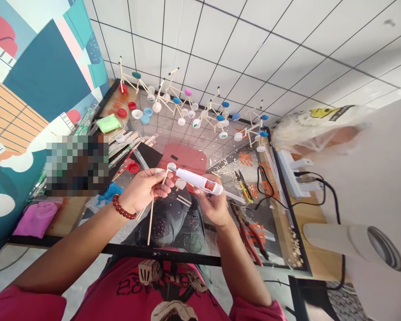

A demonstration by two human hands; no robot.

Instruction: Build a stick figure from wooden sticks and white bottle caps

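Observation:
My left hand [146, 185], wearing a beaded bracelet [120, 209], pinches a short thin wooden stick [165, 176] upright. A small round white cap [171, 166] appears at the stick's upper end; whether it is joined to the stick I cannot tell. My right hand [214, 207] is wrapped round a white hot glue gun [195, 179]. Its metal nozzle points left, at the top of the stick. A translucent glue stick [234, 197] juts from the gun's back. Below my hands, a long wooden stick [150, 223] and two short sticks [183, 201] lie on the glass tabletop.
Stick figures with bottle-cap feet [209, 111] stand along the back edge. Red caps [122, 112], green clay [108, 123] and wooden strips are at left. Small cutters [243, 186], large pliers [250, 236] and a black cord [272, 196] lie right, near a power strip [290, 174].

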